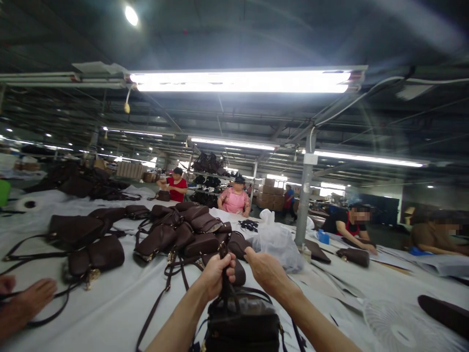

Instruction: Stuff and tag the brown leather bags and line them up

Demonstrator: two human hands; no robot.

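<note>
A dark brown handbag [242,330] stands on the white-covered table close in front of me, with clear plastic showing at its top. My left hand [217,276] is closed around the bag's dark strap [226,288] and pulls it upward. To the right of it, my right hand [269,271] is raised above the bag with its fingers drawn together and pointing left. Whatever its fingertips hold, if anything, is too small to make out. Just beyond both hands lies a heap of brown handbags [190,230] with loose straps and gold-coloured metal parts.
Another person's hand [31,303] rests at the left edge near a brown bag [97,256]. White plastic bags [276,242] lie beside a metal post [304,200]. A white fan [399,325] is at lower right. Several co-workers sit around the table.
</note>
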